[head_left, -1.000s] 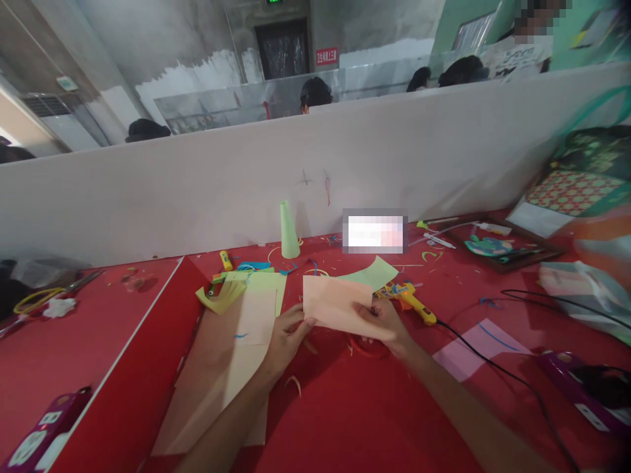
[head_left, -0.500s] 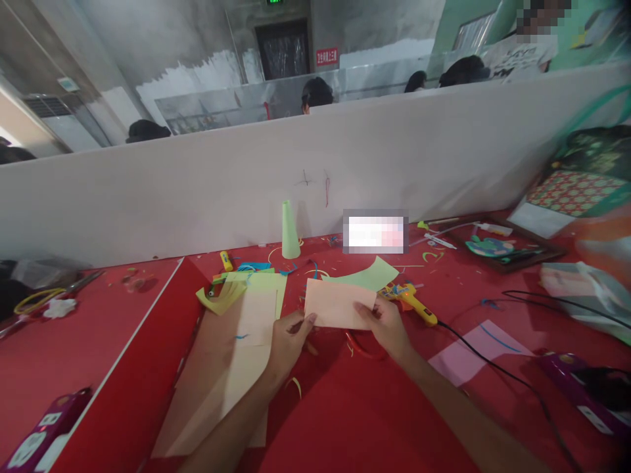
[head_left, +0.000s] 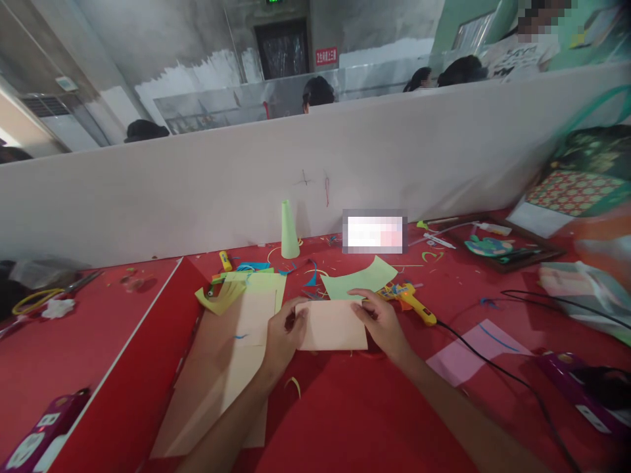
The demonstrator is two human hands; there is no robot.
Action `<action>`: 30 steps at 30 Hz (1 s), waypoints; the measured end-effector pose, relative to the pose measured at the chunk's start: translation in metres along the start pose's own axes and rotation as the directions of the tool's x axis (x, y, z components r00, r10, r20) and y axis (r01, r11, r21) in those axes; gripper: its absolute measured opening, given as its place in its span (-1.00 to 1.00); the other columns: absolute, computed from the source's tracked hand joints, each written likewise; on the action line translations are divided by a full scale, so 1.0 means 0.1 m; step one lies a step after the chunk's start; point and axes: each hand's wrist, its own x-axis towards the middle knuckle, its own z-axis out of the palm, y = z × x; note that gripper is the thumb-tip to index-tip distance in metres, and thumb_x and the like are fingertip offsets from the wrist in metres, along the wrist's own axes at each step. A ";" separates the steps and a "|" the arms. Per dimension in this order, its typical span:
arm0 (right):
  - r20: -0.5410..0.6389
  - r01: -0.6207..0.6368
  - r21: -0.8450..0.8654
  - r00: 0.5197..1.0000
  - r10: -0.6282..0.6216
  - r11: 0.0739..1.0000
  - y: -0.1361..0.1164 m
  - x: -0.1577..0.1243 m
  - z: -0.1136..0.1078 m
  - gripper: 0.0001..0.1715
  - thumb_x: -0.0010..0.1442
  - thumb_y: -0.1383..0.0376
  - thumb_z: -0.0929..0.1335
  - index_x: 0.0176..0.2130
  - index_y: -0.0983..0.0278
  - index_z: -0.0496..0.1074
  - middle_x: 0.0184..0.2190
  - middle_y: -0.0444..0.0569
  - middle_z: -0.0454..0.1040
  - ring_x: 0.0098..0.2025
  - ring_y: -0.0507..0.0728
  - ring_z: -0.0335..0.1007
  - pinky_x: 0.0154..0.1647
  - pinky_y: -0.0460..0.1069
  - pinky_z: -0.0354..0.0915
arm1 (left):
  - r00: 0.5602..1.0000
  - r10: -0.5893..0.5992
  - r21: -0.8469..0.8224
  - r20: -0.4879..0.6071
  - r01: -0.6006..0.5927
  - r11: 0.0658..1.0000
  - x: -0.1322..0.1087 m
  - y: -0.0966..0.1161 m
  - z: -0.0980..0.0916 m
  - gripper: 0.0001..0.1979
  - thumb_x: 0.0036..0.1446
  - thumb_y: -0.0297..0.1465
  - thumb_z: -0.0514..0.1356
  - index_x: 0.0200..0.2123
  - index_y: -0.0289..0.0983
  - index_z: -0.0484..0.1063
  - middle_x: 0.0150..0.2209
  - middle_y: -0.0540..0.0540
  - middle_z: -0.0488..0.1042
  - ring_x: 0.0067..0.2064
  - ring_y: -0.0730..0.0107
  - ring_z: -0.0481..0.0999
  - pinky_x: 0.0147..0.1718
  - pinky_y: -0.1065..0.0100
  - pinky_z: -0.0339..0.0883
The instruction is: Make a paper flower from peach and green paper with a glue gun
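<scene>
A pale peach sheet of paper [head_left: 334, 326], a small rectangle that looks folded, is held level in front of me. My left hand [head_left: 284, 335] pinches its left end between thumb and fingers. At the opposite end my right hand [head_left: 387, 323] grips the upper corner, thumb on the near face. Just beyond it lies a curved piece of light green paper [head_left: 359, 278]. A yellow hot glue gun [head_left: 418, 307] rests right of my right hand, its black cable running toward me. Larger cream sheets [head_left: 221, 387] lie beside my left forearm.
A light green paper cone [head_left: 290, 233] stands upright near the white partition [head_left: 207, 190]. Pink paper [head_left: 478, 353] and a purple power strip [head_left: 582, 387] are at right. A red divider [head_left: 142, 368] borders the left side. Paper scraps litter the red table. Several people sit beyond the partition.
The peach paper has come down toward me and tilted, its lower edge now nearer the table. My left hand has turned and shifted slightly left; both hands keep hold of the paper.
</scene>
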 end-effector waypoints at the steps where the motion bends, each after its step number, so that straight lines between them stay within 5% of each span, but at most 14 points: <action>1: -0.013 0.001 0.002 1.000 -0.001 1.000 0.00 0.01 -0.01 -0.49 0.32 -0.04 0.34 0.02 0.27 0.55 -0.63 -0.23 0.24 -0.55 0.06 0.13 -0.51 -0.06 0.04 | 1.000 -0.003 0.000 0.001 0.003 1.000 0.00 -0.01 0.01 -0.71 0.29 -0.18 0.21 -0.10 -0.27 0.54 -0.13 -0.14 0.63 -0.13 0.27 0.59 -0.15 0.36 0.42; 4: -0.046 0.039 -0.012 0.998 -0.040 0.999 0.03 0.03 -0.03 -0.51 0.31 -0.05 0.36 -0.05 0.27 0.61 -0.61 -0.17 0.35 -0.54 0.07 0.21 -0.49 -0.05 0.10 | 1.000 -0.019 0.014 -0.006 0.020 1.000 -0.02 -0.02 0.02 -0.69 0.27 -0.18 0.22 -0.06 -0.26 0.51 -0.18 -0.12 0.63 -0.19 0.29 0.59 -0.22 0.37 0.41; 8: -0.054 0.061 0.015 0.997 -0.060 0.998 0.05 0.05 -0.03 -0.56 0.29 -0.04 0.38 -0.20 0.24 0.64 -0.26 0.04 0.66 -0.28 0.19 0.52 -0.28 -0.01 0.35 | 1.000 -0.018 0.001 -0.020 0.018 1.000 -0.02 -0.01 0.02 -0.69 0.26 -0.17 0.22 -0.08 -0.26 0.51 -0.19 -0.12 0.63 -0.19 0.29 0.59 -0.22 0.37 0.40; 19: -0.069 0.043 0.009 0.997 -0.042 0.999 0.07 0.04 -0.02 -0.61 0.29 0.01 0.38 -0.22 0.24 0.65 -0.25 0.06 0.68 -0.23 0.22 0.58 -0.23 0.00 0.40 | 0.998 -0.034 -0.030 -0.045 0.033 0.999 -0.02 -0.01 0.02 -0.69 0.23 -0.16 0.26 -0.09 -0.25 0.46 -0.36 -0.02 0.53 -0.32 0.35 0.53 -0.32 0.40 0.38; 30: -0.052 0.058 0.000 0.997 -0.058 0.998 0.05 0.06 -0.04 -0.63 0.31 0.04 0.36 -0.23 0.23 0.64 -0.25 0.03 0.68 -0.21 0.22 0.59 -0.20 0.01 0.41 | 0.999 0.017 -0.008 -0.030 -0.017 1.000 -0.01 -0.05 0.00 -0.70 0.30 -0.12 0.22 -0.20 -0.25 0.47 -0.30 -0.08 0.57 -0.25 0.33 0.57 -0.27 0.39 0.40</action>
